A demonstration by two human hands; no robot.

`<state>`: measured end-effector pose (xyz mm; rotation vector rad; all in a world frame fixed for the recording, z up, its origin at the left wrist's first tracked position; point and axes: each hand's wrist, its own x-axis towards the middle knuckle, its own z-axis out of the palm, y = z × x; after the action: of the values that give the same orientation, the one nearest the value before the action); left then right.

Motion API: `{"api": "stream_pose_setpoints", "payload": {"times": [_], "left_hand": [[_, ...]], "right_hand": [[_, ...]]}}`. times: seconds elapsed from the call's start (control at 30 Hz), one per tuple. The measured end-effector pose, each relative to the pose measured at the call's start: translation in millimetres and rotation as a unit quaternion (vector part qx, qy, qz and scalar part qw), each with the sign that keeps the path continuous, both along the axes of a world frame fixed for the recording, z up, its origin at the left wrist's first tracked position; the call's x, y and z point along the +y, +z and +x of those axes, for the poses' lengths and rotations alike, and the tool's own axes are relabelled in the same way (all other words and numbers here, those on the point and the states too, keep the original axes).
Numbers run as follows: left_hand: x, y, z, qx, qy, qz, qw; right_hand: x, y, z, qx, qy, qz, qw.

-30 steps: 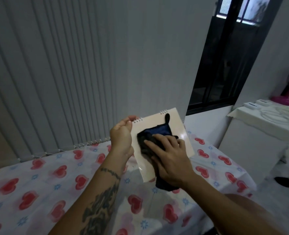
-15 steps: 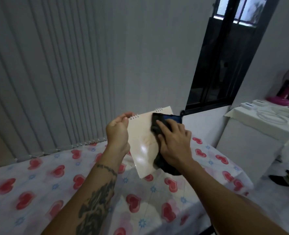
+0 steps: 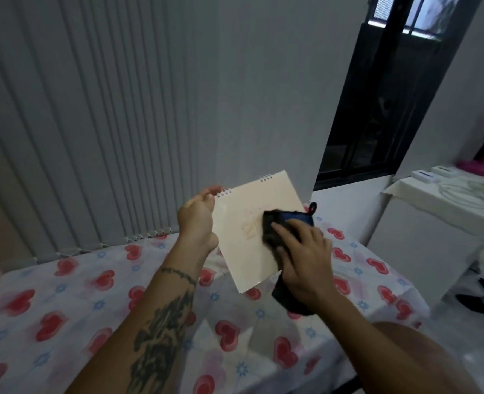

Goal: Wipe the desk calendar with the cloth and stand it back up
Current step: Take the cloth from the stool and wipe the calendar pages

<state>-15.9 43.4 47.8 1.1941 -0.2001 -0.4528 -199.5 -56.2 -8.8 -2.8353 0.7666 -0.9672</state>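
The cream desk calendar (image 3: 243, 223), spiral-bound along its top edge, is held tilted in the air above the table. My left hand (image 3: 196, 220) grips its left edge near the spiral. My right hand (image 3: 303, 254) presses a dark blue-black cloth (image 3: 277, 226) against the right part of the calendar's face. One end of the cloth hangs below my right palm, and its small loop sticks out at the calendar's right edge. The cloth hides the calendar's lower right corner.
Below my hands lies a table under a white tablecloth with red hearts (image 3: 79, 308). Grey vertical blinds (image 3: 107, 123) hang behind it. A dark window frame (image 3: 377, 109) is at the right. A white side table (image 3: 448, 206) with small boxes and cables stands at far right.
My right hand has slid the cloth over the calendar's face, up to the top right corner and then back down to the right middle. My left hand kept its grip.
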Motion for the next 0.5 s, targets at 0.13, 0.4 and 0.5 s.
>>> {"api": "stream_pose_setpoints", "payload": {"times": [0.13, 0.4, 0.5], "left_hand": [[-12.8, -2.7, -19.8, -0.011, -0.027, 0.018, 0.999], [-12.2, -2.3, -1.5, 0.010, -0.018, -0.011, 1.000], [-6.3, -3.8, 6.4, 0.014, 0.003, 0.004, 1.000]], "right_hand": [[-6.0, 33.8, 26.6, -0.043, -0.058, 0.012, 0.997], [38.9, -2.2, 12.7, 0.035, 0.114, -0.074, 0.990], [19.6, -8.7, 2.3, 0.043, 0.097, -0.057, 0.993]]}}
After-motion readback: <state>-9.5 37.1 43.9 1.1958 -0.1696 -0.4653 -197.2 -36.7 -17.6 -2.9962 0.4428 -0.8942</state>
